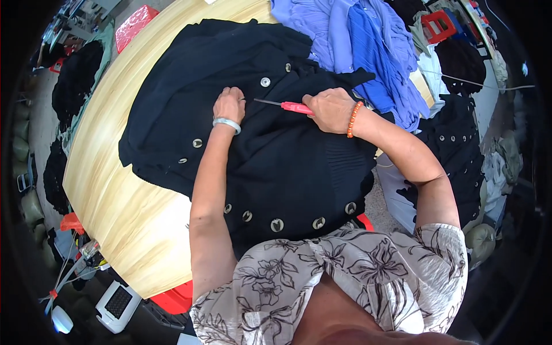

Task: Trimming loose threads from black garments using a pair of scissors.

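A black knitted garment (pixel 287 167) with several round pale buttons lies spread over a light wooden table (pixel 115 190). My left hand (pixel 229 105), with a pale bangle at the wrist, presses down on the fabric with closed fingers. My right hand (pixel 330 109), with an orange bead bracelet, grips a small tool with a red handle (pixel 295 107). Its thin metal tip points left toward my left hand, just above the cloth. One button (pixel 265 81) sits right above the tool tip.
A heap of blue and lilac pleated garments (pixel 368 46) lies at the table's far right. More black garments (pixel 460 138) hang to the right, and another dark pile (pixel 75 80) is on the left. Red plastic crates (pixel 135 23) stand beyond the table.
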Demonstrator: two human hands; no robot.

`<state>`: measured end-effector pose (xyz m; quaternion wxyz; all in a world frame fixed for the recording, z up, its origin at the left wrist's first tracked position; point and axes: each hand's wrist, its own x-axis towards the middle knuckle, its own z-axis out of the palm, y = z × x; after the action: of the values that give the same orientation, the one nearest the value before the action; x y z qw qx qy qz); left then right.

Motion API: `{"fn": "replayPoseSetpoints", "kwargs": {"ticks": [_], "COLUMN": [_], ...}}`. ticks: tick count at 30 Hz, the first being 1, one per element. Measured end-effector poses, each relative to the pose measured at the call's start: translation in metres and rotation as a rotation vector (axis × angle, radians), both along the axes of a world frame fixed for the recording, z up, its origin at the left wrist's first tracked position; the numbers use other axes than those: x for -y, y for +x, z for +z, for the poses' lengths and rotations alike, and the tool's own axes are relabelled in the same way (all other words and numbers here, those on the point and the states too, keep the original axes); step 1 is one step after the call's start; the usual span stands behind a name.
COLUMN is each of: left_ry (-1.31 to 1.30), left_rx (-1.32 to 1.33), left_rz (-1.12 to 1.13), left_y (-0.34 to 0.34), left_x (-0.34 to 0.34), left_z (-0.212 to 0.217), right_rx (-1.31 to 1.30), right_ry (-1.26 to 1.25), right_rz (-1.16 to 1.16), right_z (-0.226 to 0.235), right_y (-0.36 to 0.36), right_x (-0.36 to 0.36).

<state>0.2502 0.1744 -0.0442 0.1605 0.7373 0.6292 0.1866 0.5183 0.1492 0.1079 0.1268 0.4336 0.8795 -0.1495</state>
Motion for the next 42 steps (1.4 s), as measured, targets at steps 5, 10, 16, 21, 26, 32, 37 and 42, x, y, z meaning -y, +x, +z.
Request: {"fn": "replayPoseSetpoints", "kwargs": {"ticks": [5, 10, 16, 21, 26, 32, 37, 42], "left_ry": [-0.169, 0.199, 0.052, -0.155, 0.256, -0.022, -0.016, -0.002], "left_rx": [0.218, 0.187, 0.014, 0.175, 0.195, -0.048, 0.161, 0.244], "left_rz": [-0.051, -0.115, -0.093, -0.130, -0.228, -0.216, -0.143, -0.208], "left_y": [-0.008, 0.016, 0.060, 0.058, 0.093, 0.119, 0.106, 0.079], "left_x": [-0.001, -0.011, -0.043, -0.050, -0.063, -0.089, -0.089, -0.045], "left_z": [0.000, 0.012, -0.013, -0.012, 0.000, -0.025, -0.038, 0.024], "right_rx": [-0.039, -0.163, 0.005, -0.041, -0.126, 0.029, -0.007, -0.192], "right_ry": [-0.126, 0.024, -0.013, -0.055, 0.099, 0.089, 0.068, 0.100], "right_rz": [0.043, -0.105, -0.158, -0.143, -0.241, -0.286, -0.208, -0.245], "right_z": [0.009, 0.002, 0.015, 0.015, -0.001, 0.009, 0.009, 0.006], "right_y": [-0.003, 0.027, 0.034, 0.051, 0.069, 0.083, 0.076, 0.076], "right_x": [0.002, 0.002, 0.003, 0.006, 0.007, 0.008, 0.009, 0.004]}}
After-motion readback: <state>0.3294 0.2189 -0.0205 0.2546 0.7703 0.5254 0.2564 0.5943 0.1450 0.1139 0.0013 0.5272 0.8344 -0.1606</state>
